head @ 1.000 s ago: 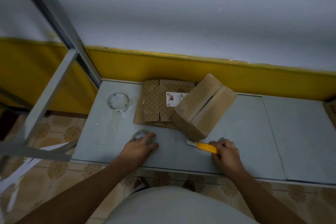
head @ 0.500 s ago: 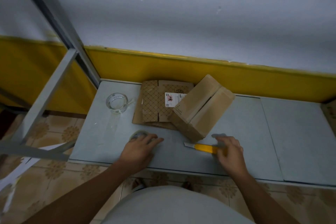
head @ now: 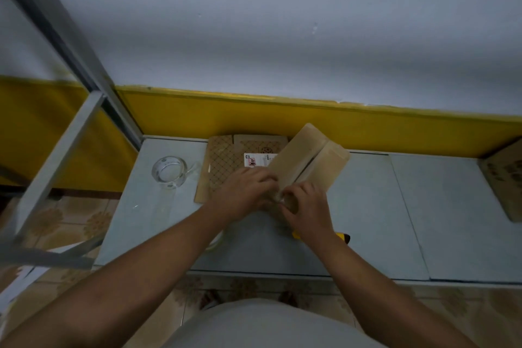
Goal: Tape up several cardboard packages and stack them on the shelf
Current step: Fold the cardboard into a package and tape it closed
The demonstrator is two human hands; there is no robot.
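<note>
Now we are at the sealing step on one package. Our left hand (head: 248, 192) has its fingers curled over the near end of the cardboard box (head: 310, 155) and grips it. Our right hand (head: 308, 206), close beside it, pinches the same end just where the seam between the two top flaps runs out. Whether a strip of tape already sits under those fingers we cannot tell. The box slants away beyond both hands on the shelf board (head: 367, 206), partly over a flattened patterned carton (head: 223, 161). A clear tape roll (head: 169, 172) stands well to the left of the left hand, and the yellow cutter (head: 343, 237) lies just behind the right wrist. Next, we judge, the flaps need holding shut while tape is run along the seam and cut.
</note>
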